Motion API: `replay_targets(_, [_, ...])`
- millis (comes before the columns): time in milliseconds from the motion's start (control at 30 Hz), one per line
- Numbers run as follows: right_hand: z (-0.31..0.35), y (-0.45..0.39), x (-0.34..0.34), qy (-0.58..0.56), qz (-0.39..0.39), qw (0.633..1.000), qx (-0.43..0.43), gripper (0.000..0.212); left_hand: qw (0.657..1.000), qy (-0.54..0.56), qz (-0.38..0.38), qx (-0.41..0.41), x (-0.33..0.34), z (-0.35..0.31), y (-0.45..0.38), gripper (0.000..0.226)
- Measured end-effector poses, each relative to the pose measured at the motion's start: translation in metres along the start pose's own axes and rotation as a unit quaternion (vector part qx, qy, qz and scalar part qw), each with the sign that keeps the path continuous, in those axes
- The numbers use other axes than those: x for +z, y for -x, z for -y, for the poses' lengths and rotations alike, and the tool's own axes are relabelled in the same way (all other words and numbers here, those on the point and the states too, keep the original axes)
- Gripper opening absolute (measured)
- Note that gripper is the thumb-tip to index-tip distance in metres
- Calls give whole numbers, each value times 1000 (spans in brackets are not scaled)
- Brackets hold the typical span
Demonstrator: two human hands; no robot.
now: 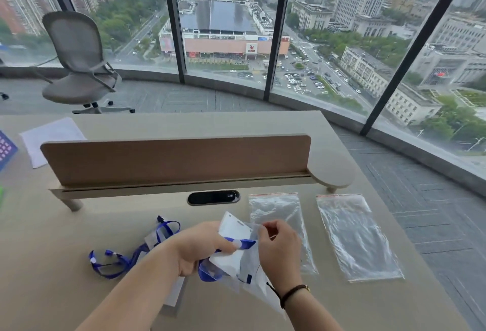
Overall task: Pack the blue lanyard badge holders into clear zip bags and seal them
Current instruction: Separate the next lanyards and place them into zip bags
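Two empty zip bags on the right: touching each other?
Apart. The head view shows a strip of bare desk between the near empty bag and the far-right empty bag along their whole length.

**Two hands, a badge holder and a bag**

The left hand (pixel 200 246) holds a white badge holder (pixel 232 228) with a blue strap (pixel 236 243). Its fingers curl round the strap and card. The right hand (pixel 278 249) is just beside it and pinches the edge of a clear bag (pixel 252 278) that the badge holder is partly inside. Both hands are above the desk (pixel 79 291).

Left of the hands, more blue straps (pixel 113 265) lie in a loose pile on the desk. Right of the hands lie two flat clear bags: one (pixel 278 212) is near, partly under the right hand, and the other (pixel 357 236) is farther right. Behind the hands stands a low brown board (pixel 173 159). Far behind that are a grey chair (pixel 79 62) and big windows (pixel 223 15).
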State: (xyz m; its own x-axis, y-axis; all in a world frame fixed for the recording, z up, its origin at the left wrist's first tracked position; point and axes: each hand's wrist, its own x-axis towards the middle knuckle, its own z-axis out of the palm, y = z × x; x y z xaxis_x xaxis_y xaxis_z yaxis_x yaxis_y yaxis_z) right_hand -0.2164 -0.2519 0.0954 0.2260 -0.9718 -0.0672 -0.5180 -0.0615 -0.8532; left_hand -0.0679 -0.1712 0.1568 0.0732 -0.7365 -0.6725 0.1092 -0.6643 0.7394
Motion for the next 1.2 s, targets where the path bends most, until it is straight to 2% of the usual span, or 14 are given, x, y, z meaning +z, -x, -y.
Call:
replay_targets(67, [2, 3, 3, 9, 9, 1000, -14, 14, 1000, 8, -17, 0, 1, 0, -4, 22])
replay_targets(267, [7, 20, 9, 29, 47, 994, -97, 20, 982, 65, -176, 34, 14, 3, -32, 23])
replay_targets(333, [8, 21, 9, 38, 49, 992, -111, 18, 981, 66, -182, 30, 22, 0, -31, 17])
replay_targets(400, [8, 19, 8, 28, 42, 992, -112, 15, 987, 54, -153, 18, 29, -2, -28, 10])
replay_targets(500, [7, 14, 4, 8, 20, 994, -106, 10, 992, 6, -126, 11, 32, -3, -24, 9])
replay_targets(533, [7, 13, 3, 3, 13, 995, -102, 10, 990, -24, -140, 25, 30, -3, -24, 3])
replay_targets(567, [6, 12, 2, -1, 7, 995, -98, 10, 983, -63, -165, 47, 27, -1, -27, 14])
replay_targets(667, [5, 10, 1, -36, 8, 997, -71, 16, 941, -169, -254, 147, 18, 3, -21, 32])
replay_targets(733, [2, 7, 1, -78, 30, 996, -23, 17, 921, -229, -266, 168, 10, 16, -21, 33])
replay_targets(800, [-9, 2, 4, -101, 52, 993, 35, 12, 924, -276, -241, 111, 2, 41, -27, 42])
replay_targets(900, [-40, -7, 10, -75, 94, 988, 99, 8, 930, -269, -250, 22, -9, 91, -45, 65])
replay_targets(967, [-61, -9, 15, -36, 139, 982, 125, 12, 928, -265, -262, -17, -20, 124, -57, 63])
replay_targets(1067, [-82, -5, 22, 29, 200, 973, 115, 24, 915, -301, -260, -59, -35, 164, -72, 54])
replay_targets(1200, [-95, -1, 48, 95, 263, 956, 87, 29, 896, -275, -335, -99, -50, 193, -84, 54])
